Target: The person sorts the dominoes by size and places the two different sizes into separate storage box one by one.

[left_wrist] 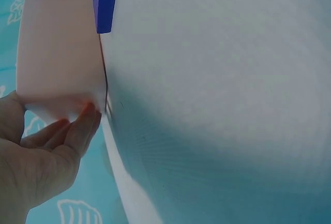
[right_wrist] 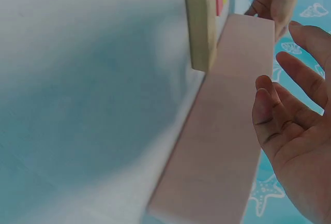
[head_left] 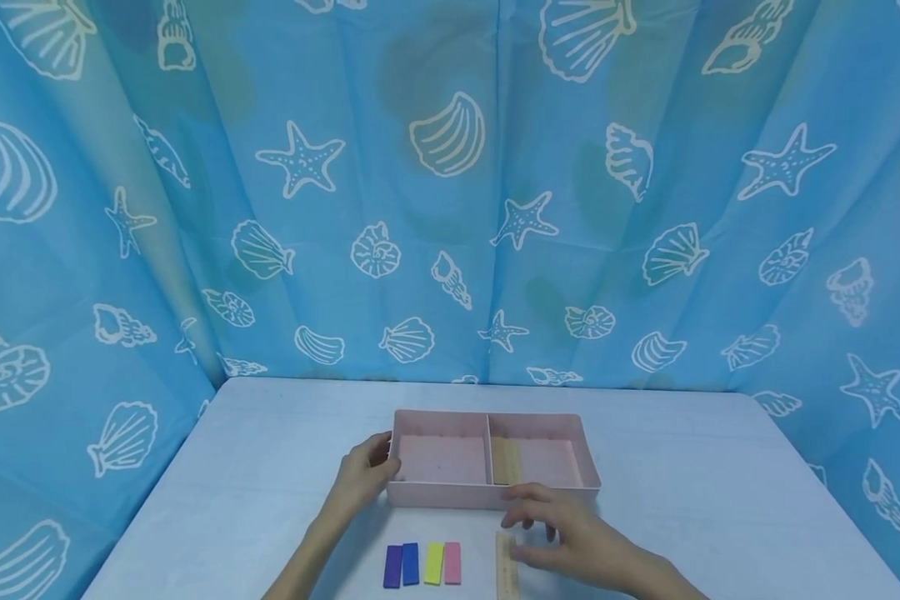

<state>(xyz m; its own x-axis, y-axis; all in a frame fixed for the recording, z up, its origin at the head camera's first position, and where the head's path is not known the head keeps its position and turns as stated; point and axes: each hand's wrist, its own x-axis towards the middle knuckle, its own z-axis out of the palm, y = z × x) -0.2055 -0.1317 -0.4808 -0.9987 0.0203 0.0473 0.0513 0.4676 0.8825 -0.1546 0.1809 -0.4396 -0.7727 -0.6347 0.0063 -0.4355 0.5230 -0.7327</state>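
Observation:
A pink box point(head_left: 450, 495) with two compartments stands on the table. My left hand point(head_left: 365, 473) grips its left end, thumb at the rim and fingers against the outer wall; the left wrist view shows this hand point(left_wrist: 49, 157) at the box's corner. Inside the right compartment, light wooden pieces point(head_left: 506, 461) lie along the divider. My right hand point(head_left: 570, 533) hovers just in front of the box with loosely bent fingers and holds nothing. Below and beside its fingertips lies a long wooden block point(head_left: 506, 567), also visible as a wooden block point(right_wrist: 201, 25) in the right wrist view.
In front of the box, left of the wooden block, lie a purple block point(head_left: 393, 567), a blue block point(head_left: 411, 564), a yellow block point(head_left: 433, 563) and a pink block point(head_left: 452, 563). A white cloth covers the table point(head_left: 720, 483). Behind it hangs a blue seashell curtain point(head_left: 450, 208).

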